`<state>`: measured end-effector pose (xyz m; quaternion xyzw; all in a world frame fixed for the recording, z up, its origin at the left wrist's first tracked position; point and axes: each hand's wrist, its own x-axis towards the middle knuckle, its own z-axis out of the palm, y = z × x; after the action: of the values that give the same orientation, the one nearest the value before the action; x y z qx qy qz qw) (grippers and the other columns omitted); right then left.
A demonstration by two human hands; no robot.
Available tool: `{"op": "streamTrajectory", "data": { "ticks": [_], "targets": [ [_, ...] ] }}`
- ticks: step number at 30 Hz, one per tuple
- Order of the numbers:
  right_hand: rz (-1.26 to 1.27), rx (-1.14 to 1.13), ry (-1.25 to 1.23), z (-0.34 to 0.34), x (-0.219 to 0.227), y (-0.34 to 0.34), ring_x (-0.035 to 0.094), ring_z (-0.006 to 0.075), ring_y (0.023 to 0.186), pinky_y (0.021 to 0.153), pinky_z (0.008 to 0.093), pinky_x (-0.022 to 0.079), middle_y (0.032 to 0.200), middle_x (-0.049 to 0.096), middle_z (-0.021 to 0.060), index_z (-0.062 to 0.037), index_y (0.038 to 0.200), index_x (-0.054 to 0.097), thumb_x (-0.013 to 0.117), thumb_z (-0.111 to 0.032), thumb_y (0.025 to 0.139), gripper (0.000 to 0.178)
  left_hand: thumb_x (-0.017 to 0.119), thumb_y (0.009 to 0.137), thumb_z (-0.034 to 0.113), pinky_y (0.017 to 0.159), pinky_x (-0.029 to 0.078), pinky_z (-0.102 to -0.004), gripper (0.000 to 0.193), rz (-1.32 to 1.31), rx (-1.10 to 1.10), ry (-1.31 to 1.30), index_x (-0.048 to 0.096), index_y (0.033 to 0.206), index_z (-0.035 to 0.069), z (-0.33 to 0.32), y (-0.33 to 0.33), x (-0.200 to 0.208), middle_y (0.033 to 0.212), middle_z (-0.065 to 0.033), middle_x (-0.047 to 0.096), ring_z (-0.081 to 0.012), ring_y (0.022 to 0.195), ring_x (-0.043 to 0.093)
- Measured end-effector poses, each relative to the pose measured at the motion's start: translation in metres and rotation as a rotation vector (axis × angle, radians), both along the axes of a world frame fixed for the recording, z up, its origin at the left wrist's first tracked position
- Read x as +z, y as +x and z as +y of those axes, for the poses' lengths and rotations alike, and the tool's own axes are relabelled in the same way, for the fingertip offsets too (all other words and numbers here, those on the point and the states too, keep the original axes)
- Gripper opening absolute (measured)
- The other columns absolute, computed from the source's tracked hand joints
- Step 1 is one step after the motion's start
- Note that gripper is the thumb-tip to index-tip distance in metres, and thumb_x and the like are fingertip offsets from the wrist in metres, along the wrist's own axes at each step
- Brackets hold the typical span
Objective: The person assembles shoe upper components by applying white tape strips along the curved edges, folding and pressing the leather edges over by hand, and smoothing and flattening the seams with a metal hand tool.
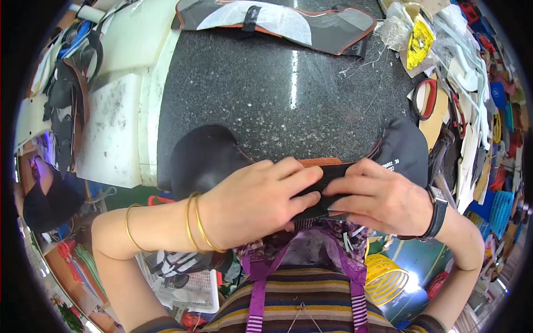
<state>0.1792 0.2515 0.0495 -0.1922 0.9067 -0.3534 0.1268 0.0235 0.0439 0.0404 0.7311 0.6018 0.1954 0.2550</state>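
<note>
A black padded, leather-like piece [202,152] curves in a U along the near edge of the dark stone work surface, its two rounded ends lying left and right. Reddish-brown edging shows along its inner rim. At its narrow middle, my left hand [272,194] presses with fingers bent over the band. My right hand [377,197] grips the same band just to the right, fingertips close to those of the left. Both thumbs and whatever lies under the fingers are mostly hidden.
Across the far edge lies a grey and black panel [333,33] with orange-brown edging. White slabs [108,133] stand at the left. Scissors with red-lined handles [426,100] and scraps, one bright yellow [420,41], sit at the right. A yellow basket [386,279] is below.
</note>
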Motion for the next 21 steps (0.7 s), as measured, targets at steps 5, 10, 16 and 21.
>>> {"op": "streamTrajectory", "data": {
  "ticks": [5, 10, 16, 21],
  "targets": [
    [0.078, 0.058, 0.046, 0.0, -0.002, 0.009, 0.054, 0.0257, 0.105, 0.086, 0.0347, 0.05, 0.12, 0.063, 0.0042, -0.0082, 0.104, 0.064, 0.064, -0.017, 0.076, 0.03, 0.061, 0.078, 0.02, 0.08, 0.044, -0.0309, 0.036, 0.343, -0.03, -0.064, 0.066, 0.111, 0.007, -0.001, 0.019, 0.007, 0.108, -0.0031, 0.058, -0.0187, 0.102, 0.054],
    [0.298, 0.007, 0.276, -0.019, 0.001, 0.027, 0.056, 0.0275, 0.106, 0.085, 0.0355, 0.049, 0.112, 0.061, 0.0089, -0.0077, 0.102, 0.059, 0.061, -0.018, 0.074, 0.03, 0.06, 0.079, 0.018, 0.08, 0.044, -0.0352, 0.033, 0.085, 0.162, -0.034, 0.064, 0.11, 0.006, 0.007, 0.037, 0.01, 0.104, -0.0031, 0.059, -0.0203, 0.102, 0.055],
    [0.227, -0.262, 0.293, 0.014, 0.003, 0.056, 0.056, 0.0286, 0.107, 0.087, 0.0397, 0.048, 0.109, 0.061, 0.0106, -0.0027, 0.094, 0.062, 0.076, -0.02, 0.069, 0.033, 0.062, 0.074, 0.019, 0.077, 0.046, -0.0339, 0.03, 0.384, -0.001, 0.224, 0.065, 0.098, 0.003, -0.006, 0.034, 0.011, 0.089, -0.0047, 0.056, -0.0217, 0.092, 0.056],
    [0.224, -0.352, 0.199, 0.015, -0.009, 0.07, 0.057, 0.0307, 0.102, 0.086, 0.0394, 0.049, 0.107, 0.059, 0.0131, -0.0013, 0.1, 0.061, 0.078, -0.014, 0.069, 0.038, 0.069, 0.072, 0.026, 0.081, 0.051, -0.0381, 0.041, 0.417, 0.052, 0.065, 0.064, 0.105, 0.002, -0.008, 0.018, 0.017, 0.105, -0.0089, 0.058, -0.0264, 0.096, 0.057]
  ]
}}
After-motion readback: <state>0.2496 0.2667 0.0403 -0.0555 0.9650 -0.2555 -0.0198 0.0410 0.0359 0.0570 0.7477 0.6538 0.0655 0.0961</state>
